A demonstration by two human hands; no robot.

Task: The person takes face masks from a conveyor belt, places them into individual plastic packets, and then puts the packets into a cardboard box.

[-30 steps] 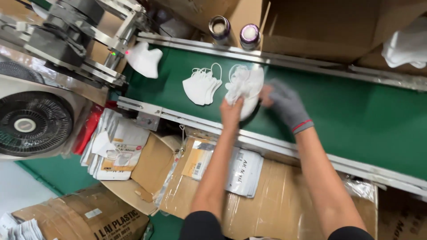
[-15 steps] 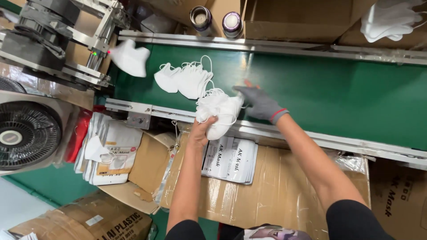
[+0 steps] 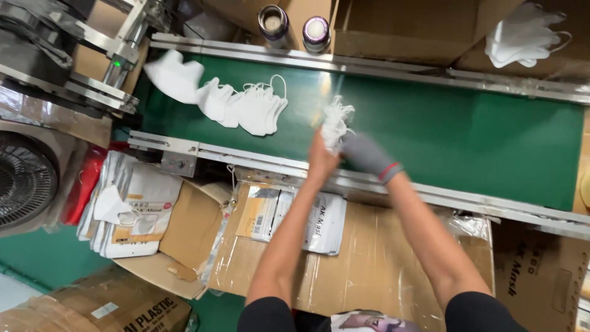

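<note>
Green belt (image 3: 467, 132) runs across your view between two metal rails, the far rail (image 3: 393, 64) along the top and the near rail (image 3: 258, 161) just in front of your forearms. To the right of your hands the belt lies bare all the way to its right end, so that side gives you the most room. To the left, a fanned row of white face masks (image 3: 246, 106) lies on the belt, overlapping so closely that you cannot count them exactly, and one more mask (image 3: 175, 75) sits at the belt's left end under the machine's outlet (image 3: 117, 64).

Both of your hands meet over the near half of the belt, close to the near rail. Your left hand (image 3: 322, 158), bare, is closed around the bottom of a small bunch of white masks (image 3: 337, 123), which stands up from your grip with its ear loops trailing. Your right hand (image 3: 367, 154), in a grey glove with a red cuff, is curled against the same bunch from the right and touches it.

Two cylindrical containers (image 3: 295, 26) stand side by side behind the far rail. A pile of white masks (image 3: 522, 37) rests in a cardboard box at the far right corner. Below the near rail, a flat printed pouch (image 3: 295, 215) lies on a film-wrapped carton, and a stack of pouches (image 3: 132, 212) lies to its left beside a fan (image 3: 24, 181).
</note>
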